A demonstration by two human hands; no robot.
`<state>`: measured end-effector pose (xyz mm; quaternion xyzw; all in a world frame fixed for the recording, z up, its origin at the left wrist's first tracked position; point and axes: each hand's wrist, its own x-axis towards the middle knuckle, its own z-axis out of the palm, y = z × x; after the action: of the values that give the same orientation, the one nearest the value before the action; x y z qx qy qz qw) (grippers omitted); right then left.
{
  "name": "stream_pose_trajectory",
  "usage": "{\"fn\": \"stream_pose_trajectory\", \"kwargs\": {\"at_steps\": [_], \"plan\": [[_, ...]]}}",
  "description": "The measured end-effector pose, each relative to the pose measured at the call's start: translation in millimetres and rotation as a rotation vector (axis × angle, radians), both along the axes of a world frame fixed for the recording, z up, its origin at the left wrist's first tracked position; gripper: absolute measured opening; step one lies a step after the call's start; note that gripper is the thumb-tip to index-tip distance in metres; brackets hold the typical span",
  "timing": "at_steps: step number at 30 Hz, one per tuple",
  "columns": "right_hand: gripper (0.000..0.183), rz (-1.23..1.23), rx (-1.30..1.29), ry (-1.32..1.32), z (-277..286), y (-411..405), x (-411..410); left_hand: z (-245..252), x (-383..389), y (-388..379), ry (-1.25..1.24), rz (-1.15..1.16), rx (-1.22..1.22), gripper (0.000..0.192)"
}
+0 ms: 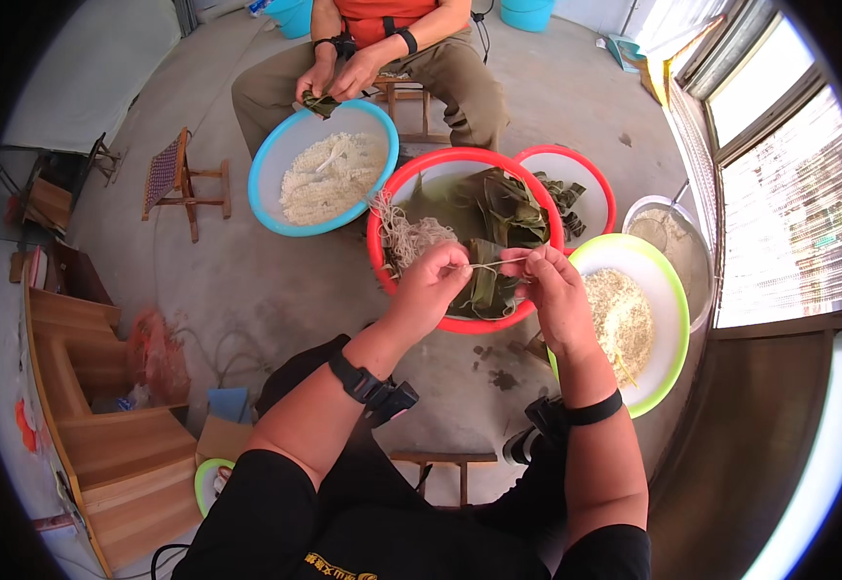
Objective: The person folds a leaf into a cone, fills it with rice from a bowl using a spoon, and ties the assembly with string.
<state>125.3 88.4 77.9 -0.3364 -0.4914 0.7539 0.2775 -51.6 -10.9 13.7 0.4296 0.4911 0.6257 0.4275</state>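
Observation:
A pale string [497, 263] is drawn taut between my two hands, over the red-rimmed basin [376, 254]. My left hand [428, 286] pinches one end between thumb and fingers. My right hand [553, 281] grips the other end with its fingertips. Right under the string is a folded green leaf bundle [485, 286]; whether my fingers also support it cannot be made out. In the basin, long dark green leaves [511, 210] lie in greenish water. A tangle of pale strings [417, 235] hangs over its left side.
Opposite, a seated person's hands [341, 76] hold a leaf parcel [319, 104] above a blue-rimmed basin [256, 199] of white rice. At right stand a green-rimmed basin [671, 362] of grain and a red-rimmed basin [602, 174] with tied leaf parcels. A folding stool [189, 181] stands left.

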Motion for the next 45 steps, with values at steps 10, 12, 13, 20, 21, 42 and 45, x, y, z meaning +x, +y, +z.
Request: {"fn": "stream_pose_trajectory", "kwargs": {"at_steps": [10, 12, 13, 20, 21, 42, 45], "plan": [[0.017, -0.073, -0.223, 0.255, -4.2, -3.2, 2.2, 6.1, 13.1, 2.0, -0.164, -0.019, -0.060, 0.008], [0.017, -0.087, -0.217, 0.205, -3.9, -1.7, 3.3, 9.8, 12.0, 0.1, -0.174, -0.021, -0.058, 0.008], [0.018, -0.103, -0.209, 0.158, -4.0, -0.4, 4.4, 10.6, 11.2, -0.7, -0.183, -0.025, -0.056, 0.009], [0.020, -0.099, -0.077, -0.096, -15.5, 9.0, 11.7, 7.1, 5.2, -1.5, -0.153, 0.046, -0.067, 0.010], [0.021, -0.119, 0.012, -0.173, -16.4, 7.7, 10.2, 9.2, 6.4, -1.8, -0.191, 0.050, -0.055, 0.009], [0.017, -0.162, -0.114, -0.096, -21.5, 9.0, 12.6, 27.9, 9.2, -4.5, -0.012, 0.006, -0.130, 0.004], [0.018, -0.157, -0.134, -0.053, -21.0, 10.1, 14.4, 35.8, 9.0, -4.6, -0.261, -0.027, -0.175, 0.013]]}}
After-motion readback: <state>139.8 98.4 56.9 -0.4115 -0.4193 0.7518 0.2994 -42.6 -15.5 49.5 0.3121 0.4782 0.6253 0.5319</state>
